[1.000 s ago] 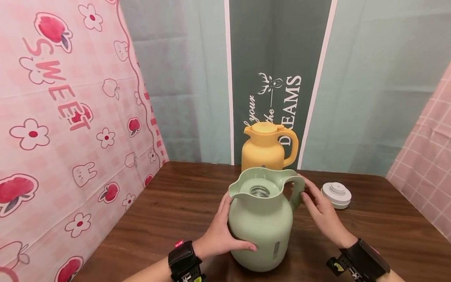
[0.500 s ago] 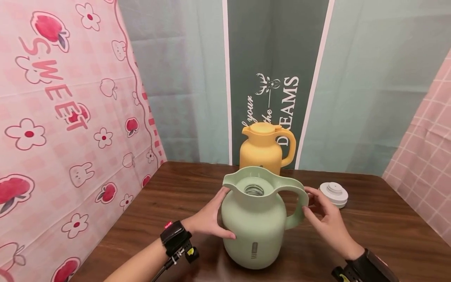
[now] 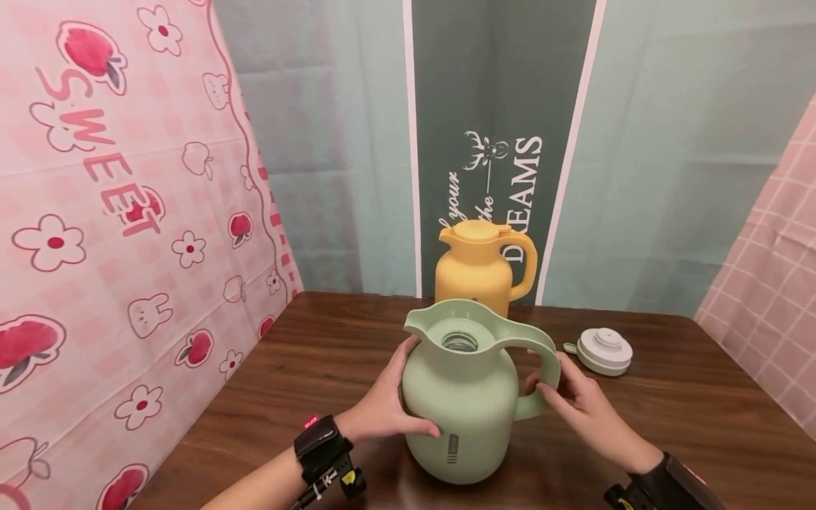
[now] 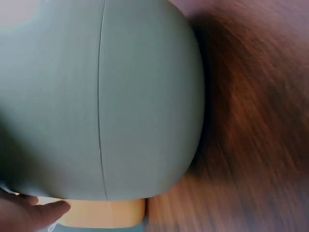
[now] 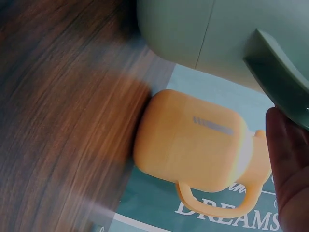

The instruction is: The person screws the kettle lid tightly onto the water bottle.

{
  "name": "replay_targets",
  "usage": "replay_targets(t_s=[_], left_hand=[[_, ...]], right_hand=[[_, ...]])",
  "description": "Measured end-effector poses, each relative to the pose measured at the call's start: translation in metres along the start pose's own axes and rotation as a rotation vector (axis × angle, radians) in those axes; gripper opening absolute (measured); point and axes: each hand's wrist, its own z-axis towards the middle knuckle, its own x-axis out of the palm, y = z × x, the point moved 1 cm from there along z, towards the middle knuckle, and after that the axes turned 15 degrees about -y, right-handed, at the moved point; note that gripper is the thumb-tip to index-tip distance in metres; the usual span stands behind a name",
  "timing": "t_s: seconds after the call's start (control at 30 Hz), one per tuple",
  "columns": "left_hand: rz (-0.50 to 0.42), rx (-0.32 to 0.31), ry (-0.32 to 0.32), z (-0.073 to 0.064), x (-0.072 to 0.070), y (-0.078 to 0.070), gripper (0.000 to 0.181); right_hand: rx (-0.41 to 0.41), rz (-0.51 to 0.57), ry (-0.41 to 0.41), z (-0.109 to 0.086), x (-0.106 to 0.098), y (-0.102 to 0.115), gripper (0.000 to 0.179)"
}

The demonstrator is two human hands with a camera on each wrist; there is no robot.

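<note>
A pale green thermos jug (image 3: 459, 407) stands upright at the front of the table, its mouth uncovered. Its spout points left and its handle (image 3: 550, 365) right. My left hand (image 3: 385, 404) holds the jug's body from the left, thumb across the front and fingers going behind, where the body hides them. On the other side my right hand (image 3: 583, 400) grips the handle, thumb at the near side and fingertips showing inside the loop. The right wrist view has the fingers (image 5: 276, 140) right at the handle. A white lid (image 3: 604, 350) with a green base lies behind the right hand.
Behind the green jug stands a yellow jug (image 3: 472, 273) with its lid on, partly covered in the head view. The dark wooden table (image 3: 306, 361) meets a teal curtain (image 3: 306, 177) at the back. Pink printed cloths hang on both sides.
The green jug has turned on the spot: its handle came round toward the right and its front mark shifted left. My right fingers have moved from the handle's outside into its loop.
</note>
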Motion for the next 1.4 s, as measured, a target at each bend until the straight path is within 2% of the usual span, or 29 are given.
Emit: replay_targets(t_s=[0.17,0.33,0.47,0.57,0.67,0.8,0.93,1.07,1.17,1.33,1.4], left_hand=[[-0.042,-0.035,0.010,0.003,0.000,-0.001,0.116],[-0.035,-0.020,0.017,0.005,0.000,-0.002,0.116],[-0.047,0.014,-0.003,0.008,0.002,-0.015,0.114],[-0.056,0.024,-0.014,0.008,0.003,-0.022,0.112],[-0.060,0.014,-0.026,0.008,0.004,-0.020,0.112],[-0.016,0.004,-0.052,0.006,0.008,-0.010,0.115],[0.026,-0.002,-0.071,0.006,0.010,-0.002,0.120],[0.034,0.001,-0.084,0.005,0.008,-0.001,0.122],[0.043,0.002,-0.089,0.004,0.007,-0.002,0.122],[0.046,-0.009,-0.089,0.002,0.007,0.000,0.120],[0.046,-0.012,-0.088,0.002,0.007,0.001,0.120]], right_hand=[[0.035,-0.001,0.038,0.001,-0.002,0.000,0.040],[0.054,-0.011,0.042,0.003,-0.005,0.001,0.039],[0.061,-0.018,0.046,0.004,-0.010,-0.001,0.039],[0.027,-0.021,0.052,0.005,-0.017,-0.004,0.037],[-0.012,-0.035,0.046,0.009,-0.028,-0.009,0.034],[-0.033,-0.099,0.010,0.018,-0.043,-0.023,0.033],[0.011,-0.255,-0.044,0.027,-0.056,-0.042,0.034],[0.075,-0.448,-0.077,0.033,-0.068,-0.064,0.055],[0.141,-0.519,-0.065,0.036,-0.076,-0.080,0.076],[0.290,-0.646,0.033,0.038,-0.089,-0.102,0.109],[0.326,-0.723,0.075,0.036,-0.093,-0.110,0.118]])
